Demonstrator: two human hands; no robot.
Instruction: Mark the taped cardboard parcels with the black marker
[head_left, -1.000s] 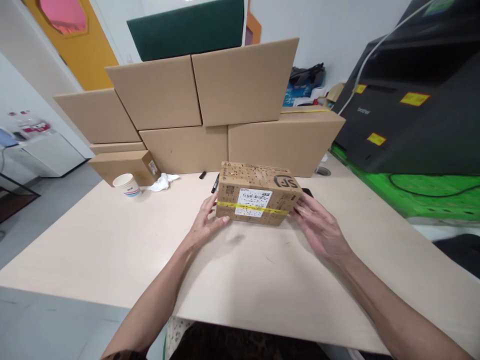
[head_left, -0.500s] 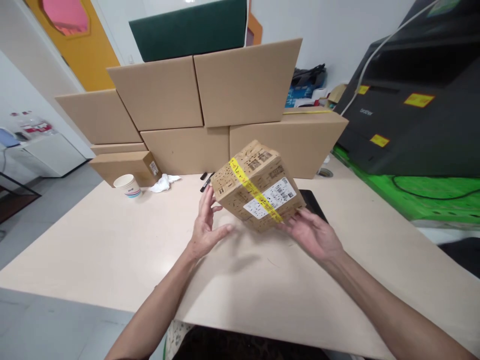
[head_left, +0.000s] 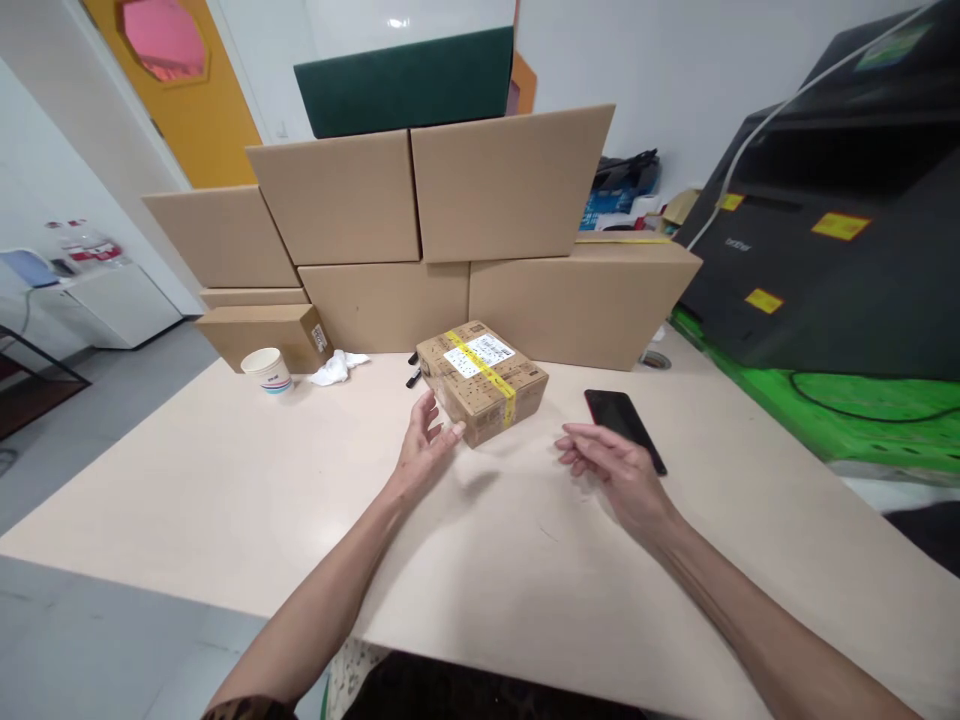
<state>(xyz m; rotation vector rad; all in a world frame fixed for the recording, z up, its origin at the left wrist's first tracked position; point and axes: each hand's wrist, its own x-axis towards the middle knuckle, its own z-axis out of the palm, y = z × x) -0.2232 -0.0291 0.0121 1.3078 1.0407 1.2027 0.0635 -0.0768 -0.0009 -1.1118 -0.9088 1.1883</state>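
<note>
A small printed cardboard parcel (head_left: 482, 382) with a yellow tape band and a white label on top rests on the pale table (head_left: 225, 480). My left hand (head_left: 421, 451) is open, its fingertips at the parcel's near left corner. My right hand (head_left: 611, 470) hovers open to the parcel's right, apart from it, holding nothing. A black phone (head_left: 625, 416) lies flat just beyond my right hand.
A wall of large plain cardboard boxes (head_left: 420, 240) stands behind the parcel. A paper cup (head_left: 268, 369), a crumpled tissue (head_left: 335, 367) and black markers (head_left: 413, 368) lie at its foot. A black printer (head_left: 832, 200) on green matting (head_left: 810, 395) fills the right side.
The parcel was lifted and tilted in both hands, then set down turned with its label facing up. Both hands have let go; the phone is now uncovered.
</note>
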